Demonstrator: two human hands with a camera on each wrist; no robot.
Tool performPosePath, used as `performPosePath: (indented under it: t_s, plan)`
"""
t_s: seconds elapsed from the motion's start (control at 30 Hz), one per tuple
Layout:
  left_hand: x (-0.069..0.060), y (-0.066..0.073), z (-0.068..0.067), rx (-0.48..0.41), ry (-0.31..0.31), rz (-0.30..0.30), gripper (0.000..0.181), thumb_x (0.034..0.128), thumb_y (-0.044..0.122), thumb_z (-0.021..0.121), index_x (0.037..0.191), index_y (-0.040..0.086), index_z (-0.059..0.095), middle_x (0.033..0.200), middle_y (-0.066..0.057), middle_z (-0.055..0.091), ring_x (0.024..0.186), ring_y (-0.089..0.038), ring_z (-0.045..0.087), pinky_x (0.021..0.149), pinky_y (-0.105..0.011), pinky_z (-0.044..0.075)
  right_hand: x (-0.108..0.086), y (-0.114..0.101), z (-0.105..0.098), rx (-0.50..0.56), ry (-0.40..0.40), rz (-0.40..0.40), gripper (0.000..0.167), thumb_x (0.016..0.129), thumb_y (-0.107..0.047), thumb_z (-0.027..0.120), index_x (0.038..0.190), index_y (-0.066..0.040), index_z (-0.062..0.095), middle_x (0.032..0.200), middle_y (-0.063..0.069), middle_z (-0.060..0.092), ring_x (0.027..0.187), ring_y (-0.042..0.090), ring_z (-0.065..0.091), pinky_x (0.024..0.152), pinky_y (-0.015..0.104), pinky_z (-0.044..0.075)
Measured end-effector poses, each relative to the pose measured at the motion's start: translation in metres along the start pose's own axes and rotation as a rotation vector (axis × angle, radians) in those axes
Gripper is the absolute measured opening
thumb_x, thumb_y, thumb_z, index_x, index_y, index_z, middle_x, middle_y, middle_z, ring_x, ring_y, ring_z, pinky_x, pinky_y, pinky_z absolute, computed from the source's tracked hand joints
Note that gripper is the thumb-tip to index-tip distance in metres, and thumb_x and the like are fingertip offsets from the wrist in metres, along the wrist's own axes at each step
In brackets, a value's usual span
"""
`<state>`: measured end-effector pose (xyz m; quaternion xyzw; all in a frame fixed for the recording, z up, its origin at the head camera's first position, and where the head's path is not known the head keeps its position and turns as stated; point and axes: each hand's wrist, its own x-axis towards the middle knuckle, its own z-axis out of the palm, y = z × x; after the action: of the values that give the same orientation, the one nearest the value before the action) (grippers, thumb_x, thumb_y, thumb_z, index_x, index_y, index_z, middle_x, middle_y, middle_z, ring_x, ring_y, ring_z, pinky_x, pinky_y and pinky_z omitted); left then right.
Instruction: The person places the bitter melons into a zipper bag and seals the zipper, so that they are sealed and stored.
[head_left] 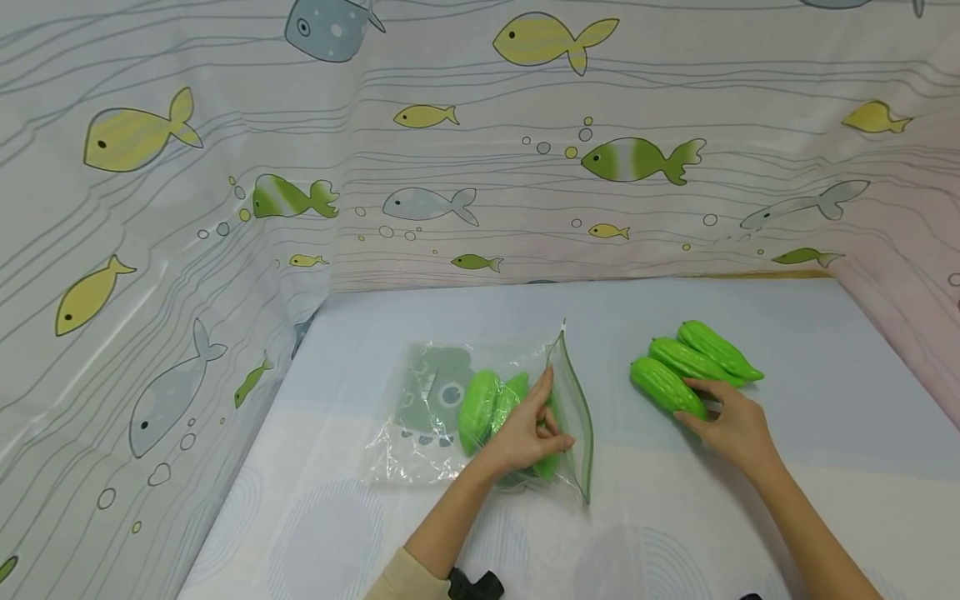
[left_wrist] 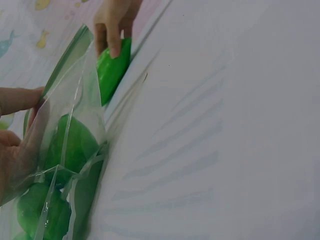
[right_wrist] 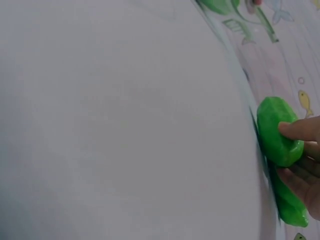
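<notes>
A clear zip bag (head_left: 390, 458) with a green zip edge lies on the table, its mouth to the right. Several glossy green bitter melons (head_left: 478, 412) are inside it. My left hand (head_left: 528, 433) holds the bag by its mouth, thumb and forefinger spread apart; in the left wrist view some of that hand (left_wrist: 15, 135) shows through the plastic. To the right, my right hand (head_left: 731, 425) grips the near end of a bitter melon (head_left: 663, 385) between thumb and fingers. Two more bitter melons (head_left: 693, 360) (head_left: 716, 348) lie just behind it, side by side.
The bag bears a grey-green printed patch (head_left: 427, 383) on its left part. A pale patterned cloth covers the table (head_left: 330, 533). Fish-printed sheeting (head_left: 450, 158) hangs behind the table and along its sides.
</notes>
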<state>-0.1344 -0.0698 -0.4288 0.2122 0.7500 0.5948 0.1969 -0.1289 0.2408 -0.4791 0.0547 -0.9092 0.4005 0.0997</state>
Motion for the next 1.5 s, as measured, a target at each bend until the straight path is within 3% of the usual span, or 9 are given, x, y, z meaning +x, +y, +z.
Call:
performPosePath:
  t_s: [0.2, 0.37, 0.7, 0.93, 1.03, 1.17, 1.27, 1.37, 1.5]
  plan:
    - [-0.001, 0.002, 0.000, 0.014, 0.004, -0.009, 0.100, 0.0810, -0.011, 0.069, 0.152, -0.001, -0.001, 0.081, -0.013, 0.059, 0.071, -0.011, 0.059, 0.069, -0.020, 0.056, -0.002, -0.003, -0.001, 0.012, 0.005, 0.005, 0.051, 0.077, -0.005, 0.080, 0.122, 0.008, 0.059, 0.115, 0.030, 0.061, 0.095, 0.044, 0.064, 0.069, 0.028, 0.058]
    - [-0.001, 0.002, 0.001, 0.012, 0.002, -0.004, 0.100, 0.0812, -0.011, 0.069, 0.152, -0.002, -0.001, 0.079, -0.010, 0.058, 0.071, -0.012, 0.059, 0.069, -0.020, 0.056, -0.004, -0.012, -0.003, 0.038, 0.003, 0.025, 0.052, 0.079, -0.008, 0.079, 0.124, 0.006, 0.059, 0.119, 0.030, 0.059, 0.103, 0.044, 0.060, 0.074, 0.036, 0.057]
    - [-0.001, 0.003, 0.001, 0.009, 0.011, -0.007, 0.100, 0.0805, -0.011, 0.069, 0.152, -0.001, 0.000, 0.082, -0.012, 0.059, 0.071, -0.012, 0.058, 0.068, -0.019, 0.056, -0.009, -0.028, -0.003, 0.050, 0.020, 0.013, 0.051, 0.079, -0.008, 0.079, 0.124, 0.004, 0.060, 0.119, 0.025, 0.060, 0.109, 0.038, 0.056, 0.073, 0.002, 0.046]
    - [-0.001, 0.003, 0.001, 0.021, 0.012, -0.004, 0.100, 0.0805, -0.011, 0.069, 0.151, -0.002, 0.000, 0.082, -0.012, 0.059, 0.072, -0.011, 0.058, 0.069, -0.020, 0.056, -0.012, -0.036, -0.002, 0.063, 0.037, -0.008, 0.051, 0.077, -0.004, 0.079, 0.124, 0.003, 0.060, 0.117, 0.022, 0.062, 0.107, 0.035, 0.056, 0.074, 0.001, 0.044]
    - [-0.001, 0.003, 0.001, 0.024, 0.012, -0.007, 0.100, 0.0804, -0.011, 0.070, 0.151, -0.002, 0.000, 0.081, -0.011, 0.059, 0.071, -0.011, 0.058, 0.069, -0.021, 0.056, -0.013, -0.040, -0.001, 0.066, 0.040, -0.018, 0.051, 0.076, -0.004, 0.080, 0.123, 0.003, 0.061, 0.116, 0.021, 0.063, 0.106, 0.025, 0.057, 0.075, 0.002, 0.045]
    - [-0.001, 0.003, 0.001, 0.027, 0.012, -0.006, 0.099, 0.0805, -0.011, 0.070, 0.151, -0.003, 0.001, 0.087, -0.017, 0.059, 0.071, -0.011, 0.058, 0.069, -0.020, 0.056, -0.014, -0.044, 0.000, 0.081, 0.041, -0.027, 0.050, 0.076, -0.003, 0.080, 0.122, 0.002, 0.061, 0.116, 0.019, 0.063, 0.103, 0.001, 0.053, 0.075, 0.003, 0.046]
    - [-0.001, 0.003, 0.001, 0.024, 0.009, -0.003, 0.099, 0.0807, -0.011, 0.069, 0.151, -0.003, 0.000, 0.103, -0.026, 0.057, 0.072, -0.011, 0.058, 0.069, -0.019, 0.056, -0.014, -0.048, 0.000, 0.096, 0.041, -0.039, 0.050, 0.076, -0.002, 0.080, 0.122, 0.002, 0.062, 0.116, 0.018, 0.063, 0.101, -0.009, 0.049, 0.075, 0.004, 0.047]
    - [-0.001, 0.002, 0.000, 0.021, 0.005, -0.001, 0.099, 0.0810, -0.011, 0.069, 0.151, -0.003, 0.000, 0.127, -0.031, 0.046, 0.074, -0.010, 0.058, 0.070, -0.018, 0.056, -0.014, -0.051, 0.001, 0.103, 0.044, -0.050, 0.050, 0.076, -0.001, 0.080, 0.122, 0.002, 0.062, 0.116, 0.018, 0.064, 0.101, -0.010, 0.049, 0.075, 0.004, 0.047]
    - [-0.001, 0.001, 0.000, 0.022, 0.003, 0.000, 0.099, 0.0813, -0.011, 0.069, 0.152, -0.002, -0.001, 0.147, -0.028, 0.028, 0.075, -0.009, 0.058, 0.071, -0.019, 0.056, -0.014, -0.054, 0.002, 0.108, 0.047, -0.057, 0.050, 0.075, -0.001, 0.080, 0.122, 0.001, 0.062, 0.116, 0.017, 0.064, 0.104, 0.007, 0.057, 0.075, 0.005, 0.048]
